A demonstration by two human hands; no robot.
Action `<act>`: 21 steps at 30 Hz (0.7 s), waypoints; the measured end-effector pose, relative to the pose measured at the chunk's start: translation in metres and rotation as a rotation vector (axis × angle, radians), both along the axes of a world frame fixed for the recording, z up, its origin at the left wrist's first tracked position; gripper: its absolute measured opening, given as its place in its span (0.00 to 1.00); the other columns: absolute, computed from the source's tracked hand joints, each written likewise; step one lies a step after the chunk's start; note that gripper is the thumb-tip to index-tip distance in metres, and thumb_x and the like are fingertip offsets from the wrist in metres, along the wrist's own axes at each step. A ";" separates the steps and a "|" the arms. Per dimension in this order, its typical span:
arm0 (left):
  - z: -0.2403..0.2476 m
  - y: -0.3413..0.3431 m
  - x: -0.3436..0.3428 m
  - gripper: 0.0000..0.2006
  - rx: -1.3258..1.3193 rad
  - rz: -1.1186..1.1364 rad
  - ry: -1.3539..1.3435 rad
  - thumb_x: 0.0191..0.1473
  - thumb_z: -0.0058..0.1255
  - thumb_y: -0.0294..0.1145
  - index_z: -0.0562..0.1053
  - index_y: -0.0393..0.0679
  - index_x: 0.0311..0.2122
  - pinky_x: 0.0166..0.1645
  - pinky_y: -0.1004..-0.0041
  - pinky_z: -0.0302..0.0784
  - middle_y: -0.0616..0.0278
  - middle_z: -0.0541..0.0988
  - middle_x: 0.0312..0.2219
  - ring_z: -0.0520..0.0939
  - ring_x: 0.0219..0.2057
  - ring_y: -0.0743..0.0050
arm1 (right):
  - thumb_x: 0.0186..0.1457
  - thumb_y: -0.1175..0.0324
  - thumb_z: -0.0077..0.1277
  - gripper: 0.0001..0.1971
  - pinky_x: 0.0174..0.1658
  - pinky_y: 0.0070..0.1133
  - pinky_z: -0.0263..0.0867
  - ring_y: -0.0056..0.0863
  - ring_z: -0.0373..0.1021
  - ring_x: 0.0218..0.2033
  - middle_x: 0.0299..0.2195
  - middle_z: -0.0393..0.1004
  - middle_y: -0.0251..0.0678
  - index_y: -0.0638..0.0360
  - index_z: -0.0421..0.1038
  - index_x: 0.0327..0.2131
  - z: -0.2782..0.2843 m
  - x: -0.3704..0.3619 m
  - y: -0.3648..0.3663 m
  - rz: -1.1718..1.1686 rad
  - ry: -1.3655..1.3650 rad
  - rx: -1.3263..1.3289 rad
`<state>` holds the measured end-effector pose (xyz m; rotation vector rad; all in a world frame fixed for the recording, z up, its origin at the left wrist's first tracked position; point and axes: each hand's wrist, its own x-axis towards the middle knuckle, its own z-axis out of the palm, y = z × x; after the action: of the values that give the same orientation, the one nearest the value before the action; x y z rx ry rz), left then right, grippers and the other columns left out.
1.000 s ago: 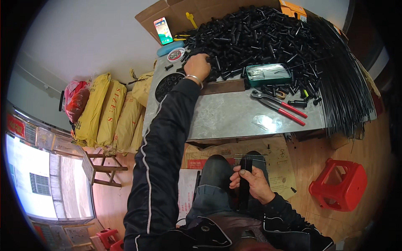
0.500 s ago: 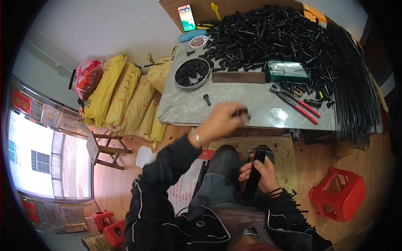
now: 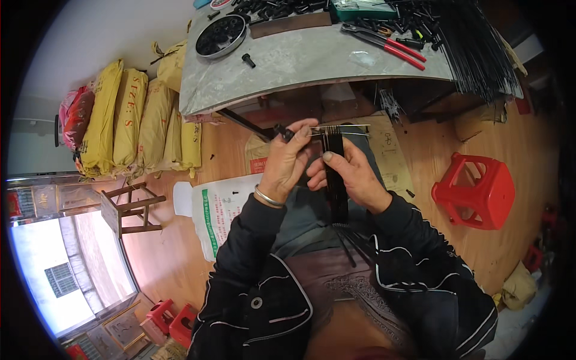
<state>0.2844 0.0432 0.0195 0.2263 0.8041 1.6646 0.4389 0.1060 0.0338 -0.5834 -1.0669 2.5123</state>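
Head view shows our left hand (image 3: 284, 163) with its grip holding a black bolt-like part (image 3: 282, 132), our right hand (image 3: 361, 180) clasping black strands (image 3: 338, 198) above our lap (image 3: 300, 234); fitting seems underway, needing steady alignment.

We see a heap of black parts (image 3: 281, 6) and a green box (image 3: 355, 14) cut by the top edge; the left hand (image 3: 287, 161) partly hides a dark piece (image 3: 282, 131), the right hand (image 3: 360, 180) some of a black bundle (image 3: 337, 186).
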 end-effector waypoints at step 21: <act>0.029 0.016 0.013 0.14 0.025 0.000 0.364 0.53 0.58 0.32 0.72 0.40 0.44 0.39 0.71 0.77 0.60 0.78 0.32 0.80 0.33 0.71 | 0.64 0.58 0.42 0.18 0.35 0.24 0.72 0.33 0.76 0.29 0.32 0.75 0.46 0.60 0.58 0.49 0.006 0.023 -0.011 -0.030 0.021 0.057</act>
<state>0.2975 0.0589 0.0487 0.5583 1.0523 1.6565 0.4621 0.0945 0.0395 -0.5519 -1.1096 2.4481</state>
